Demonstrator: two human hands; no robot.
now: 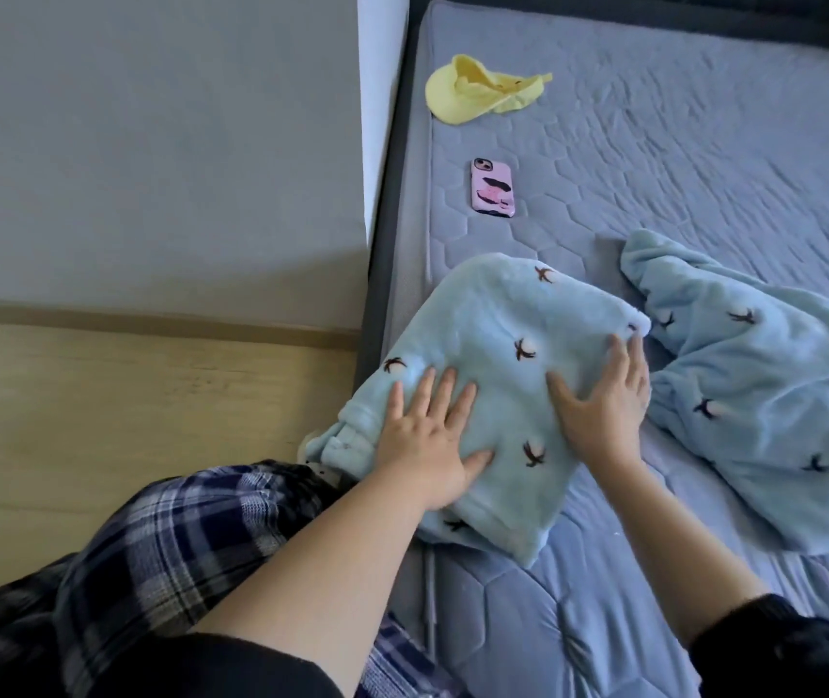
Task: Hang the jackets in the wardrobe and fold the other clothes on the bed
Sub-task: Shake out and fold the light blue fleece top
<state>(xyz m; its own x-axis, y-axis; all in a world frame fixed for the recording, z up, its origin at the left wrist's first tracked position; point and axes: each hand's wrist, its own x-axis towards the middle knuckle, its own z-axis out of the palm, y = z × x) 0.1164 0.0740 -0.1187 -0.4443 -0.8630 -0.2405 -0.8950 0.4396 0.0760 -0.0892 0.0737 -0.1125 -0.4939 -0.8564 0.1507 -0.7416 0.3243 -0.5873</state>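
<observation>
Two flat hands press a folded light-blue fleece garment with small dark motifs [498,395] at the near-left edge of the grey-blue quilted mattress [704,168].
The left hand [427,445] and right hand [603,400] lie palm-down, fingers straight and spread, gripping nothing; the fleece looks soft, thick and light, likely to spring open unless pressed, and best lifted by its folded edges; a matching crumpled light-blue fleece piece [764,395] lies just beside it, unfolded; a pink-cased phone [493,186] and pale yellow sun visor [482,90] lie farther up; no writing is legible.
</observation>
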